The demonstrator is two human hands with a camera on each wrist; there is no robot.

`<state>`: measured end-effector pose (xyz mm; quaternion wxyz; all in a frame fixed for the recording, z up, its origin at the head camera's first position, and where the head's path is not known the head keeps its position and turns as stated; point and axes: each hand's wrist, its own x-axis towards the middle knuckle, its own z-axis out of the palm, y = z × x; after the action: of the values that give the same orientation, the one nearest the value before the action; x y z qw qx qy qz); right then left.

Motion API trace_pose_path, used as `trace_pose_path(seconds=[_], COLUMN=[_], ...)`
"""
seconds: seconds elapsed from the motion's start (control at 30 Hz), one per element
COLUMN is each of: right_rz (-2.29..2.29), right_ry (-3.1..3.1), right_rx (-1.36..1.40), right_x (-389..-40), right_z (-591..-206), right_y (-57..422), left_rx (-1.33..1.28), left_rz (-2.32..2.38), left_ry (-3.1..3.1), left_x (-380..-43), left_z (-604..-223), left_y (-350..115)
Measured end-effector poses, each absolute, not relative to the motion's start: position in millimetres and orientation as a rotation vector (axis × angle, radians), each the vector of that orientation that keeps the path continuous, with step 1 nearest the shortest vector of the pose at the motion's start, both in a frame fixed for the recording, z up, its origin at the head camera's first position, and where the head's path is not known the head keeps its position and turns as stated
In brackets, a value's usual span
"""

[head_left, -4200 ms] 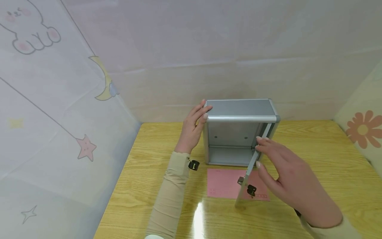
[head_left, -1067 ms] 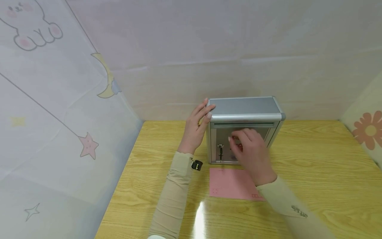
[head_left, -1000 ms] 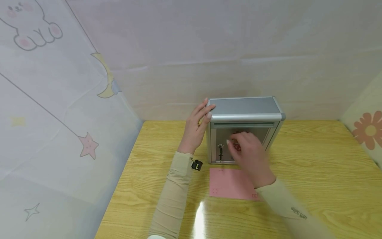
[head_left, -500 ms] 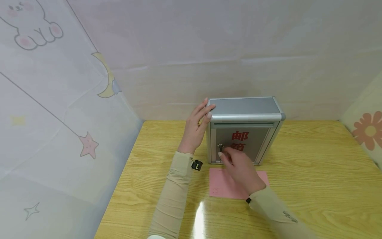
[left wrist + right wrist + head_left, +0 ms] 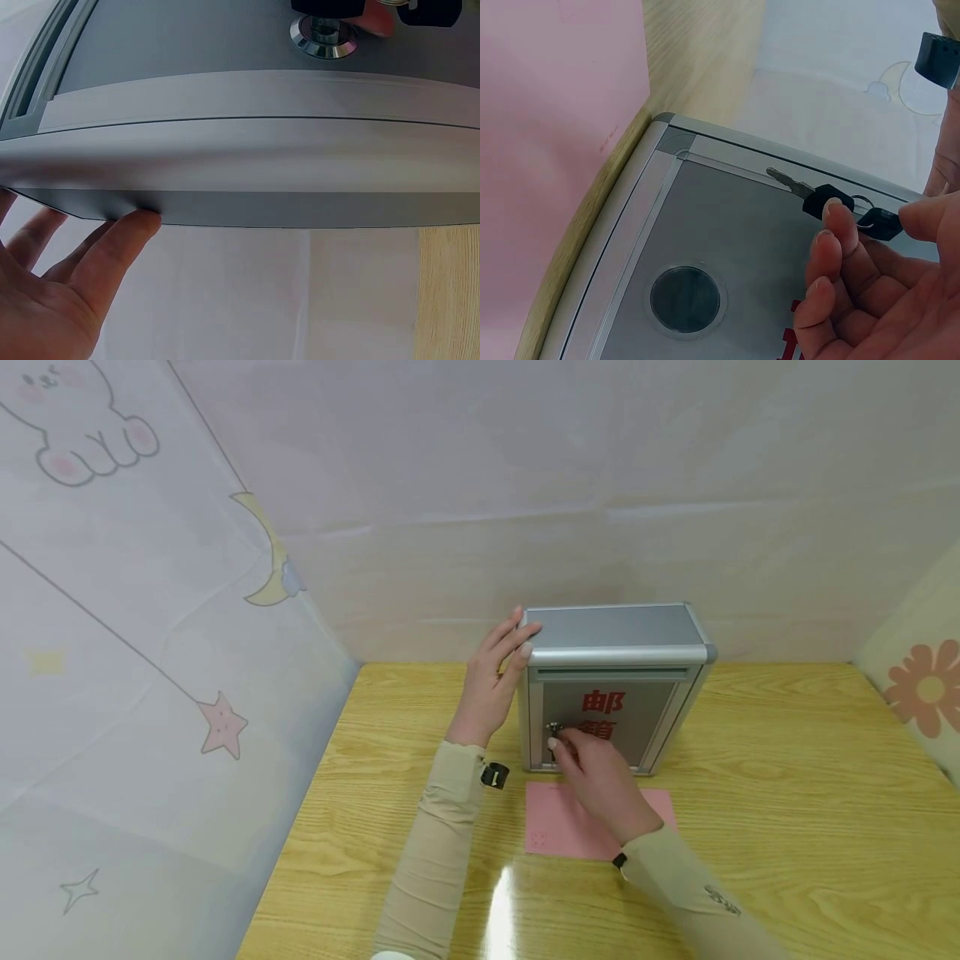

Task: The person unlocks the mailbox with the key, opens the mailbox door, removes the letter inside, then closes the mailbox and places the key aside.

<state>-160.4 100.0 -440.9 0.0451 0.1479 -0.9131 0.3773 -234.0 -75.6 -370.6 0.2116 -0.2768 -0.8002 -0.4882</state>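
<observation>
A grey metal mailbox (image 5: 622, 627) with red characters stands on the table, its door closed. My left hand (image 5: 483, 693) rests at its upper left corner; in the left wrist view straight fingers touch the side wall. At the door's left side my right hand (image 5: 603, 781) pinches a black-headed key (image 5: 881, 223) at the round lock (image 5: 322, 41). A second black-headed key (image 5: 829, 201) dangles from the same ring, its blade bare. The pinched key's blade is hidden.
A pink envelope (image 5: 547, 818) lies flat on the wooden table (image 5: 787, 827) in front of the mailbox, partly under my right hand. Behind stands a pale cloth wall (image 5: 525, 485). Each wrist bears a black strap.
The mailbox door, ajar about four seconds ago, is now closed. My right hand has moved left and down across the door and taken hold of the key. My left hand stays put.
</observation>
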Motion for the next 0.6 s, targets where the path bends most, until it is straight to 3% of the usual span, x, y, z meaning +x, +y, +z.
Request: trace_pose_path(seconds=[0.6], right_rz=[1.163], right_ry=[-2.898], right_rx=[0.440], right_x=[-163.0], right_z=[-438.6], right_y=[99.0], left_rx=[-0.773], left_rz=[-1.358], left_ry=[-2.220], left_x=[-233.7], left_z=[-370.1], left_y=[-76.4])
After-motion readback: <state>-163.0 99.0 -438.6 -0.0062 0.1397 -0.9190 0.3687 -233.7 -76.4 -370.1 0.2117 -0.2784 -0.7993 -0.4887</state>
